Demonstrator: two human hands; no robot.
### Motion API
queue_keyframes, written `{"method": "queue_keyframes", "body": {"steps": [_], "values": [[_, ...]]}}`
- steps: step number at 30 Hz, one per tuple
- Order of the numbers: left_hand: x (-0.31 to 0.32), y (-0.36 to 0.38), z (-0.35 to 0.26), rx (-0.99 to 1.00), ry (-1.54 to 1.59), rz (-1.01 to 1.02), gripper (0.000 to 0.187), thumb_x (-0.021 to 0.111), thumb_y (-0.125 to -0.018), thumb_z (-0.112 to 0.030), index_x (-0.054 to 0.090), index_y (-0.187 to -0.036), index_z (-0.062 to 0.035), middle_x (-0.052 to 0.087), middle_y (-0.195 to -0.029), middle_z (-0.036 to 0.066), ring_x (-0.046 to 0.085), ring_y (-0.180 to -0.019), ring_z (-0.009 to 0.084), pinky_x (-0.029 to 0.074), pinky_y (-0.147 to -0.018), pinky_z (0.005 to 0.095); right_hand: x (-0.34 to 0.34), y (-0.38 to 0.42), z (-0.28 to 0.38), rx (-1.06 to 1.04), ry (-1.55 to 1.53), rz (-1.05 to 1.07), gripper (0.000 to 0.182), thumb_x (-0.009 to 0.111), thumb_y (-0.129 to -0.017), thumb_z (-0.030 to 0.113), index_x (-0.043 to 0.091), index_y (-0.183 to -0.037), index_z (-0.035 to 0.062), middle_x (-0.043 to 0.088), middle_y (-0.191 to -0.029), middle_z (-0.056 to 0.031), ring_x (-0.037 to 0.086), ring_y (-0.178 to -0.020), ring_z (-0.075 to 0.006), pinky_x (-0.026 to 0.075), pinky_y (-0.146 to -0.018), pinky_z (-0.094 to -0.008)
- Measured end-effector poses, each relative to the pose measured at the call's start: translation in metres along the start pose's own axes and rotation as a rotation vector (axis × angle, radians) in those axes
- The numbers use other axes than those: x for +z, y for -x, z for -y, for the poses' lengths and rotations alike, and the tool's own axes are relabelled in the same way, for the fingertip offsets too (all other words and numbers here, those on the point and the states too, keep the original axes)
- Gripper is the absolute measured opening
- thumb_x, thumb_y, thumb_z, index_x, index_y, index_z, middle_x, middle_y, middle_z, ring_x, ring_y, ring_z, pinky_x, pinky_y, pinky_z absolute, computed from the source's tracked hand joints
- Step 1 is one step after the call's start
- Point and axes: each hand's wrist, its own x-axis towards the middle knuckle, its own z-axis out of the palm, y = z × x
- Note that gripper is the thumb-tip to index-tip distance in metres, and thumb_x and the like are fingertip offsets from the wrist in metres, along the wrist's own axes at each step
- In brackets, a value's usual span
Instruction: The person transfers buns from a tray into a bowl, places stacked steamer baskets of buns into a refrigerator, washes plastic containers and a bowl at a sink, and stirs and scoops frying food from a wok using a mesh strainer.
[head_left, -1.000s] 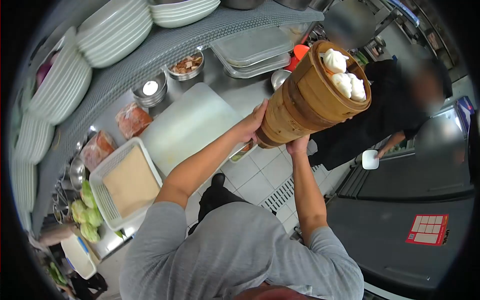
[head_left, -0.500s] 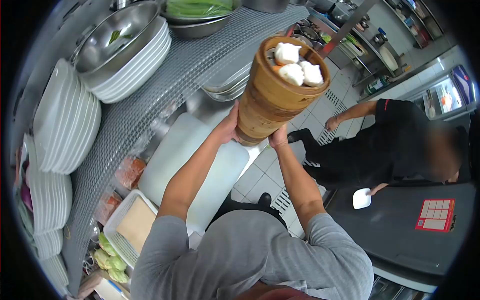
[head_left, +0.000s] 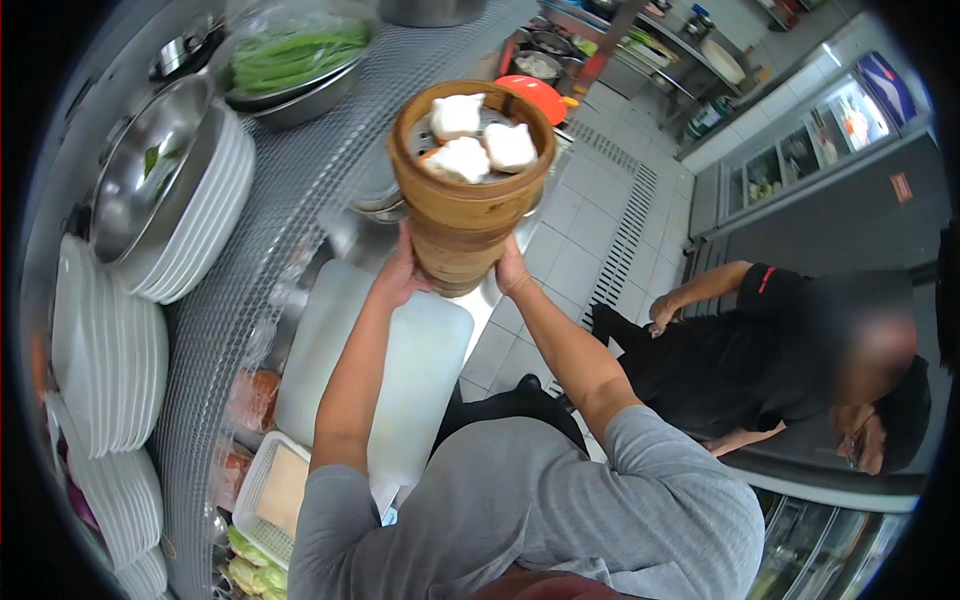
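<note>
A tall stack of bamboo steamers (head_left: pixel 470 225) is held up in front of me, above the far end of a pale cutting board (head_left: pixel 415 370). Three white buns (head_left: pixel 465 158) show in the open top basket, with bits of orange beside them. My left hand (head_left: pixel 400 272) grips the lower left side of the stack. On the lower right side, my right hand (head_left: pixel 512 268) is closed against the bamboo. The fingertips of both hands are partly hidden behind the stack.
At left, a mesh shelf (head_left: pixel 215 350) carries stacked white plates (head_left: pixel 105 350), metal bowls (head_left: pixel 150 170) and bagged greens (head_left: pixel 300 50). A white basket (head_left: pixel 262 500) sits below. A person in black (head_left: pixel 740 350) stands at right beside a dark fridge (head_left: pixel 820 225). A red round lid (head_left: pixel 535 97) lies beyond the steamers.
The steamer stack and both my hands have shifted left in view. The person at right no longer shows the small white dish, and the fridge door with the red notice has moved out of its earlier place.
</note>
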Motion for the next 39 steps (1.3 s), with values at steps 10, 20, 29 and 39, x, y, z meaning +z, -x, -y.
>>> {"method": "queue_keyframes", "body": {"steps": [10, 20, 29, 39], "values": [[0.032, 0.085, -0.006, 0.043, -0.583, -0.075, 0.038, 0.055, -0.102, -0.037, 0.069, -0.106, -0.0022, 0.072, -0.107, 0.01, 0.066, -0.095, 0.0163, 0.05, -0.083, 0.0317, -0.257, 0.002, 0.116, -0.233, 0.044, -1.104, 0.055, 0.049, -0.101, 0.05, 0.068, -0.091, 0.0, 0.071, -0.076, -0.0111, 0.063, -0.059, -0.0161, 0.042, -0.047, -0.0279], [0.228, 0.037, 0.019, 0.036, -0.452, 0.484, 0.03, 0.055, -0.101, -0.015, 0.068, -0.084, 0.0064, 0.067, -0.114, 0.021, 0.066, -0.099, 0.0257, 0.054, -0.085, 0.0365, -0.547, 0.26, 0.33, -0.37, -0.388, -2.143, 0.057, 0.081, -0.075, 0.015, 0.056, -0.119, -0.0103, 0.066, -0.118, -0.0237, 0.067, -0.107, -0.0341, 0.055, -0.092, -0.0455], [0.404, -0.124, 0.045, -0.065, -0.457, 0.398, 0.044, 0.06, -0.101, -0.026, 0.054, -0.134, 0.0019, 0.066, -0.122, 0.016, 0.067, -0.103, 0.0211, 0.053, -0.085, 0.0303, -0.757, 0.558, 0.417, -0.669, 0.3, -2.243, 0.107, 0.095, -0.062, 0.028, 0.037, -0.143, -0.0121, 0.058, -0.13, -0.0207, 0.06, -0.115, -0.0282, 0.049, -0.099, -0.0388], [0.743, -0.262, 0.04, -0.07, -0.915, 0.857, 0.046, 0.057, -0.101, -0.028, 0.052, -0.136, 0.0018, 0.063, -0.125, 0.015, 0.066, -0.105, 0.0206, 0.053, -0.086, 0.0328, -0.835, 0.6, 0.426, -0.656, 0.56, -2.301, 0.086, 0.093, -0.059, 0.046, 0.053, -0.119, -0.0006, 0.056, -0.103, -0.0076, 0.053, -0.089, -0.019, 0.049, -0.079, -0.0338]]}}
